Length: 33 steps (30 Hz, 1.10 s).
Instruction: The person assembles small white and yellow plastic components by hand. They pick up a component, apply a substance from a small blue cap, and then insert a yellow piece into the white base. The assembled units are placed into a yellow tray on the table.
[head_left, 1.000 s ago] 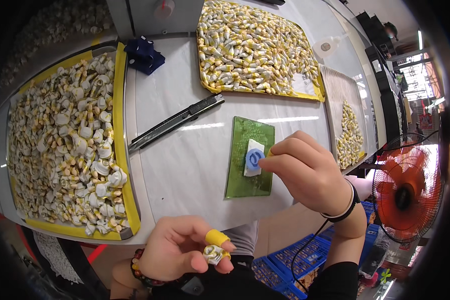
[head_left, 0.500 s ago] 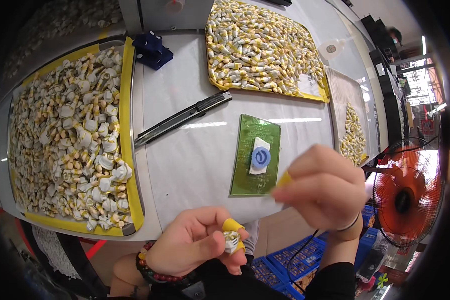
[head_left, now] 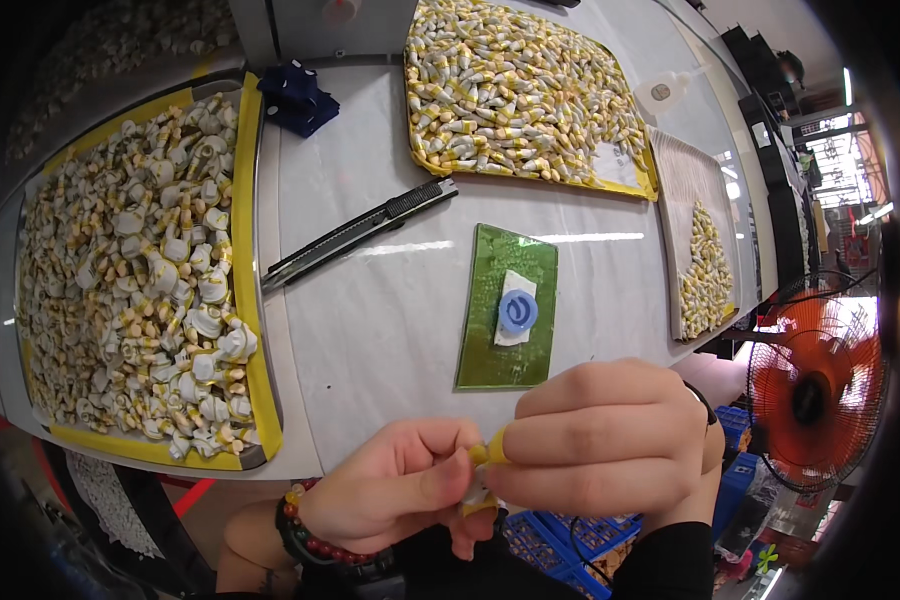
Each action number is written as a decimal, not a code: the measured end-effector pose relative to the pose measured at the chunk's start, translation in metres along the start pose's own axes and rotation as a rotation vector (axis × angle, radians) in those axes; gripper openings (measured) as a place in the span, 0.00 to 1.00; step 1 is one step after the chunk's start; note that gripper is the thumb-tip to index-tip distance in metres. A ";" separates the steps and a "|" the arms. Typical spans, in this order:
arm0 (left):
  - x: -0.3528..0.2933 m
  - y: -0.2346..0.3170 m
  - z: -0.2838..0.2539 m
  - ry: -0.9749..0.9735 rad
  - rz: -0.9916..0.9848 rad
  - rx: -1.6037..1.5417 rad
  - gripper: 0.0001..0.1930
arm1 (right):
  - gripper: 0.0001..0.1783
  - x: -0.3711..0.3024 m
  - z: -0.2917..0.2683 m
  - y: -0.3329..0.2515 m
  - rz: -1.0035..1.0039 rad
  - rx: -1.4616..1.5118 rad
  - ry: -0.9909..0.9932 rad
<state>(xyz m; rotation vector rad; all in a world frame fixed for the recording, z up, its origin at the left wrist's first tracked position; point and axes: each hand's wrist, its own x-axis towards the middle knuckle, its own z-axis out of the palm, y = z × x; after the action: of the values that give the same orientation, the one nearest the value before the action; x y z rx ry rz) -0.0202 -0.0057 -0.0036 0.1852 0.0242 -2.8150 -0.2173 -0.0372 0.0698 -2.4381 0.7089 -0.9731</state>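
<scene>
Low in front of me, my left hand (head_left: 390, 485) is closed in a pinch on a small white-and-yellow piece (head_left: 477, 492), mostly covered by fingers. My right hand (head_left: 605, 435) meets it from the right, its fingertips pressed together against the piece; what they pinch is hidden. Yellow wraps (head_left: 497, 447) cover some fingertips. Just beyond both hands lies a green rectangular plate (head_left: 518, 372) with a white pad (head_left: 511, 337) and a round blue cap-like part (head_left: 518, 312) on it.
A yellow-edged tray (head_left: 245, 235) of white-and-yellow pieces stands left. Another tray (head_left: 653, 187) of slim pieces lies at the back, a smaller tray (head_left: 675, 165) at right. A black utility knife (head_left: 360, 232), dark blue cloth (head_left: 298, 98), white bottle (head_left: 662, 95) and orange fan (head_left: 815, 395) surround the workspace.
My right hand has come down and left until its fingertips meet the piece in my left hand. The left hand still pinches that piece. The plate shifts only slightly in view.
</scene>
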 end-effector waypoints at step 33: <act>-0.007 0.005 0.024 0.255 0.550 0.950 0.14 | 0.07 -0.016 -0.014 -0.019 0.083 0.131 -0.098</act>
<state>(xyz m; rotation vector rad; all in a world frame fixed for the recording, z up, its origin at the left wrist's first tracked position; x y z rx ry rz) -0.0145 -0.0095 0.0214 0.6384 -1.1178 -2.0278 -0.2314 -0.0148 0.0812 -2.3061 0.6843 -0.8346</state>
